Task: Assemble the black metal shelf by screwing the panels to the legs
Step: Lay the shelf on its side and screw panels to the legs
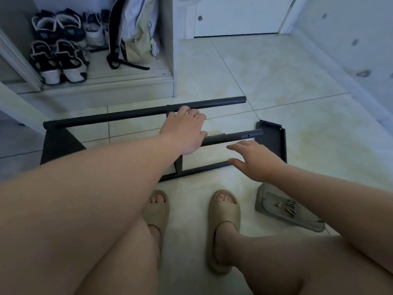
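We look down past our bare knees at the black shelf frame [179, 169], which lies flat on the pale tiled floor [297, 81] at twelve o'clock from our feet. Three of its tube legs run crosswise: the far leg [127, 116], the middle leg [234, 136] and the near leg [202, 168]. A dark panel [57, 143] closes the frame at nine o'clock. A second panel [274, 141] sits at two o'clock, just past the open end of the middle leg, and we cannot tell whether the two are joined. Our left hand [185, 130] is stretched out palm down between the far and middle legs. Its ringed fingers [191, 113] are bent at the far leg, but blur keeps us from telling whether they clasp it. Our right hand [255, 160] hangs slack with its fingers spread over the gap between the middle and near legs, and it holds nothing. At four o'clock a grey pouch [274, 209] lies on the floor with loose screws [290, 206] on top of it. We wear tan slippers [223, 231]. At eleven o'clock an open cupboard holds shoes [57, 45] and a bag [136, 33], and a white door [238, 15] stands at one o'clock.
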